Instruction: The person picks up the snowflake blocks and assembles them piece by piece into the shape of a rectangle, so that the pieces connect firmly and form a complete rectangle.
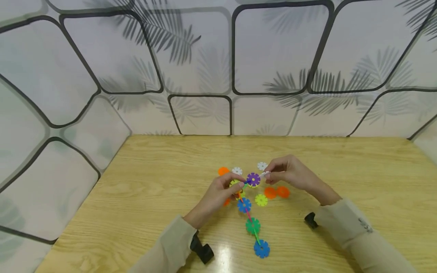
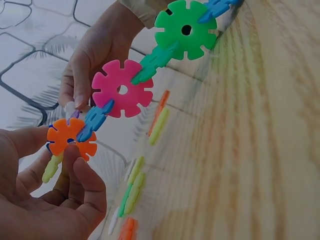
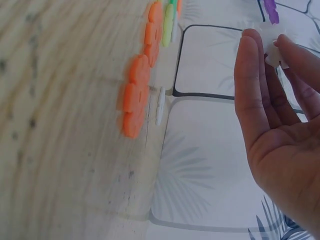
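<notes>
My left hand [image 1: 222, 189] pinches an orange notched plastic disc [image 2: 60, 131] in a chain of interlocking discs. From there the chain runs toward the near side through a blue disc [image 1: 244, 205], a pink disc [image 2: 117, 102] and a green disc [image 1: 253, 226] to a blue end disc [image 1: 261, 249]. A purple disc [image 1: 253, 179] extends from the chain's other side, toward my right hand [image 1: 293, 174]. Between its thumb and fingertips, the right hand pinches a white disc [image 3: 273, 56], right at the purple disc's edge. A yellow disc [image 2: 51, 169] hangs beside the left fingers.
Loose discs lie around the hands on the wooden table [image 1: 143, 182]: orange discs [image 1: 283, 192] at right, a yellow-green disc [image 1: 261, 200], a white disc [image 1: 237, 171] and an orange disc [image 1: 223, 171] farther back. A patterned wall [image 1: 201, 113] borders the table's far edge.
</notes>
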Demonstrator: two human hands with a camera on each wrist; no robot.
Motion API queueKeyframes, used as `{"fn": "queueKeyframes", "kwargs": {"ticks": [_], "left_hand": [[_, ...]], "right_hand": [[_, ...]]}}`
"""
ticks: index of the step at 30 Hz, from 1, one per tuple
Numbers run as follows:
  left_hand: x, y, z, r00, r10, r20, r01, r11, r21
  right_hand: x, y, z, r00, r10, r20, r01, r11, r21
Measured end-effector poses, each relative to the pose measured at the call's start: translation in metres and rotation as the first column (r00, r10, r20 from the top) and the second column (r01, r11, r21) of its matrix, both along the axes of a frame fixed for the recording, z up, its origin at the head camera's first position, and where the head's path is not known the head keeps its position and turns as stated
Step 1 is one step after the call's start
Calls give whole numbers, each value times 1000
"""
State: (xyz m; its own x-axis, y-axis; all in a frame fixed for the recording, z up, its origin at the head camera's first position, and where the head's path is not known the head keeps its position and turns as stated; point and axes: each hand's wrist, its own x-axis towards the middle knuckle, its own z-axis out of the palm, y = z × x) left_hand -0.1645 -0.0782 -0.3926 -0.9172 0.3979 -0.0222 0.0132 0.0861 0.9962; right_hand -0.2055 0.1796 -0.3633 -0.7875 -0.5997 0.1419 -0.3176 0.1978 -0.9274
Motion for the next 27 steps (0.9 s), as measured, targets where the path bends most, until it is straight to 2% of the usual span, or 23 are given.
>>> {"fn": "queueKeyframes", "kwargs": {"ticks": [10,22,27], "left_hand": [[0,1,1,1000,-7,-22,7,1000,-15],[0,1,0,999,22,-28,-23,999,-32],[0,0,1,999,-12,-43,11,1000,-25]], "right_hand": [[-2,1,-2,1000,-3,5,4,1000,-4],[-1,1,-3,1000,6,-2,-6,1000,0],[0,-2,-4,1000,6,11,-6,1000,-5]]}}
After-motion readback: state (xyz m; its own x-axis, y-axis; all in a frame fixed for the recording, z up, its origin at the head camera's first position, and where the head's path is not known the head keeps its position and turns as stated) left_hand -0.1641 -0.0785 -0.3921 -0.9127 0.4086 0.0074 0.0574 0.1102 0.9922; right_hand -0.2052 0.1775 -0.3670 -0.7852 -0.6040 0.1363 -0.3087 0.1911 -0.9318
